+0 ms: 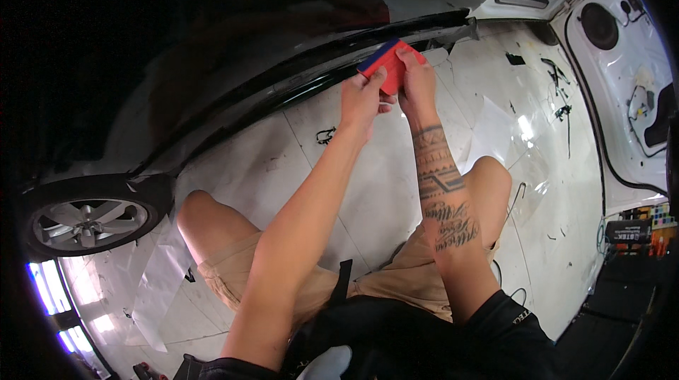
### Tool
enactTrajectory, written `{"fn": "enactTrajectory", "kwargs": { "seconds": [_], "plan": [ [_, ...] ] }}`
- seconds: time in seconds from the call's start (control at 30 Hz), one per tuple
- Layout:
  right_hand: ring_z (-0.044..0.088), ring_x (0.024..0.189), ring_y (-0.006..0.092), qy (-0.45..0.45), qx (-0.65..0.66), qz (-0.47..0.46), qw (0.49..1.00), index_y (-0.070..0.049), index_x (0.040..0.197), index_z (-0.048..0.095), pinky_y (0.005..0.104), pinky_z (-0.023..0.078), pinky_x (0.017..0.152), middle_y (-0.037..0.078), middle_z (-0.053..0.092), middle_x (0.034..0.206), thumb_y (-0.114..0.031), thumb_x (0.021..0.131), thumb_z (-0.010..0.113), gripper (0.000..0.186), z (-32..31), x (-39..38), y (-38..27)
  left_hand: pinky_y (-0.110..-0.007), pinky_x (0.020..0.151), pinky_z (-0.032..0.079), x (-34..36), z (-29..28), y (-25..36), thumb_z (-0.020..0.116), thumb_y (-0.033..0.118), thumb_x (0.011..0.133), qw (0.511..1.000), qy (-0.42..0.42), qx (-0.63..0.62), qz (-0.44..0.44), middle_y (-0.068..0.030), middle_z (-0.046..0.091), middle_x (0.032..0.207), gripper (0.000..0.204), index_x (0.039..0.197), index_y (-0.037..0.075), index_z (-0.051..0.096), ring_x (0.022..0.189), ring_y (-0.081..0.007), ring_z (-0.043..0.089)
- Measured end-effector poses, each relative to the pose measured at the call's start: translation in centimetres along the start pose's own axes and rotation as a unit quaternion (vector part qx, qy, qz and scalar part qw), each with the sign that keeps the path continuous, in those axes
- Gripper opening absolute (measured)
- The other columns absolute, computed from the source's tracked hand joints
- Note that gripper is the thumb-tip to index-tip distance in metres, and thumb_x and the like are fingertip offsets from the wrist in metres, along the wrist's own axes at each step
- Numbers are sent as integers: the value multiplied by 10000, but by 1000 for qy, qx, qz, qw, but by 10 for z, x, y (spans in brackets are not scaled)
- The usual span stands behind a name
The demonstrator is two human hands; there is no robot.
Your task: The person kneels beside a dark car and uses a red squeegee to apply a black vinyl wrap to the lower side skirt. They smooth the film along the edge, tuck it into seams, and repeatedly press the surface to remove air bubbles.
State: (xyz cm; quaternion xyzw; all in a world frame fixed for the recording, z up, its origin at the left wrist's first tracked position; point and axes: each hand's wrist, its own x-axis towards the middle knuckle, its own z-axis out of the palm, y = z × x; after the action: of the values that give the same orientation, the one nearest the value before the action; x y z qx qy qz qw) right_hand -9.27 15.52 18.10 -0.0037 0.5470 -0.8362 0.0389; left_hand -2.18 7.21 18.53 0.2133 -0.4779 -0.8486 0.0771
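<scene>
A red squeegee with a dark blue edge (389, 77) is held between both hands, just in front of the lower sill (304, 90) of a glossy black car. My left hand (362, 100) grips its lower left part, thumb on the red face and fingers curled. My right hand (417, 86) is closed on its right side, the thumb pressed across the top. Whether the blue edge touches the car cannot be told. My tattooed right forearm and bare left forearm reach up from below.
A wheel (88, 217) is at the left, an open white door (633, 97) with a speaker at the right. Clear film sheets (488, 132), black clips and trim pieces (562, 111) lie on the tiled floor (297, 189). Black cases (615, 288) and colourful supplies stand at the lower right.
</scene>
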Motion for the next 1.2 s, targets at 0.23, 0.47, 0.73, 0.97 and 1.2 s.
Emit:
{"fn": "enactTrajectory", "kwargs": {
  "seconds": [0.23, 0.47, 0.73, 0.97, 1.2],
  "plan": [
    [480, 427, 103, -47, -73, 60, 994, -72, 667, 602, 261, 337, 385, 19, 555, 564, -215, 884, 607, 260, 41, -26, 10, -231, 462, 375, -13, -50, 18, 620, 220, 903, 999, 24, -30, 30, -18, 578, 688, 164, 920, 57, 609, 535, -83, 491],
    [488, 438, 105, -36, -28, 24, 999, -61, 753, 607, 255, 332, 381, 21, 562, 591, -267, 917, 589, 264, 98, -69, 45, -214, 450, 349, -32, -89, 56, 602, 174, 903, 996, 58, -35, 63, -7, 563, 694, 117, 901, 57, 592, 556, -55, 478],
    [465, 408, 107, -77, -38, 84, 993, -37, 737, 583, 252, 321, 357, 27, 555, 587, -245, 936, 554, 289, 89, -70, 27, -211, 433, 338, -47, -90, 47, 632, 258, 912, 994, 104, 1, 28, -14, 590, 715, 202, 915, 56, 619, 537, -60, 468],
    [467, 411, 92, -97, -15, 100, 990, -54, 760, 582, 239, 310, 353, 28, 556, 582, -295, 947, 548, 307, 89, -76, 42, -205, 466, 340, -48, -106, 48, 624, 284, 919, 997, 64, 28, 27, 8, 583, 704, 211, 904, 74, 632, 543, -50, 446],
    [475, 441, 91, -81, -31, 120, 989, -94, 773, 589, 231, 335, 387, 2, 568, 617, -353, 933, 579, 305, 115, -101, 57, -217, 471, 362, -46, -140, 64, 624, 295, 921, 993, 80, 63, 67, -7, 635, 759, 231, 944, 67, 654, 565, -68, 501]
  ]
}}
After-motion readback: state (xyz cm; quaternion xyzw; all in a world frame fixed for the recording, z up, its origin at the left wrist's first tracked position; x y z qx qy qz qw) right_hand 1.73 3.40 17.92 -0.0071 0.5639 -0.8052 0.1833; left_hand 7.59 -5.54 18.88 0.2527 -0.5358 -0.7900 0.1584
